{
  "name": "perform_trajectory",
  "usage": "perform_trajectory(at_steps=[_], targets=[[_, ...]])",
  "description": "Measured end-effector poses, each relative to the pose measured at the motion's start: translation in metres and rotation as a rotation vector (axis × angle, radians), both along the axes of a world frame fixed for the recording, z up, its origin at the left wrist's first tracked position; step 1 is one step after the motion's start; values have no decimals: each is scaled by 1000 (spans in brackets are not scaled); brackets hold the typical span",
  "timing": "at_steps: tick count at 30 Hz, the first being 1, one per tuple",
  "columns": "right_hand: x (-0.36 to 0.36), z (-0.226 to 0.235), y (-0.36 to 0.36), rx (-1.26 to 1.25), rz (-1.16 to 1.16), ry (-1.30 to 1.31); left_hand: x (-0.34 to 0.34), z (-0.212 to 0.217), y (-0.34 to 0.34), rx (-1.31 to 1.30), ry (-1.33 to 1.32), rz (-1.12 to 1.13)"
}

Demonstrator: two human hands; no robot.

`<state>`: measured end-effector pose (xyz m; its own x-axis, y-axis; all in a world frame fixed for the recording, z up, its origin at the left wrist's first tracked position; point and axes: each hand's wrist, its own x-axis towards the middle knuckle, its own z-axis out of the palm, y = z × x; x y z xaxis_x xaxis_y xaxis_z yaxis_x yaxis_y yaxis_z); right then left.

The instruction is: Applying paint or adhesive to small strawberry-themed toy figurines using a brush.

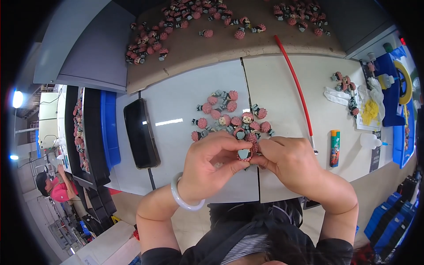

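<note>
My left hand (pixel 211 164) and my right hand (pixel 287 160) meet over the white table (pixel 176 106), both pinching one small doll figure (pixel 244 153) with pink hair, its pale grey underside turned up toward me. Fingers of both hands close around it. Just beyond my hands lies a loose cluster of similar pink-haired figures (pixel 232 117). A pale bangle (pixel 185 198) circles my left wrist.
A black phone (pixel 140 132) lies left of the cluster. A red rod (pixel 293 81) runs diagonally on the right, with a lighter (pixel 335 148) beside it. More figures (pixel 176 26) cover a brown board at the back. Blue trays (pixel 399 106) stand far right; another person (pixel 55 185) sits far left.
</note>
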<state>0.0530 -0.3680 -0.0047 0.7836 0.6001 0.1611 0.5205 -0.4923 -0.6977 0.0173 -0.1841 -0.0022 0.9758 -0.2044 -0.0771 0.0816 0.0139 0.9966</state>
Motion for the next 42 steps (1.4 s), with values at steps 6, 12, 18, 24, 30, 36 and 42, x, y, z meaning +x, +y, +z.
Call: perform_trajectory(at_steps=[6, 12, 18, 24, 30, 36, 42], targets=[[2, 4, -3, -45, 40, -7, 0, -1, 2, -26, 23, -12], [2, 2, 0, 45, 25, 73, 0, -2, 3, -48, 4, -26], [1, 6, -2, -9, 39, 16, 0, -2, 2, -91, 28, -17], [2, 1, -1, 75, 25, 148, 1, -3, 4, -3, -89, -43], [2, 3, -1, -7, 27, 65, 0, -3, 1, -46, -10, -8], [3, 1, -2, 24, 22, 18, 0, 0, 0, -62, 19, 15], [1, 5, -2, -88, 25, -145, 0, 1, 0, 4, 15, 16]])
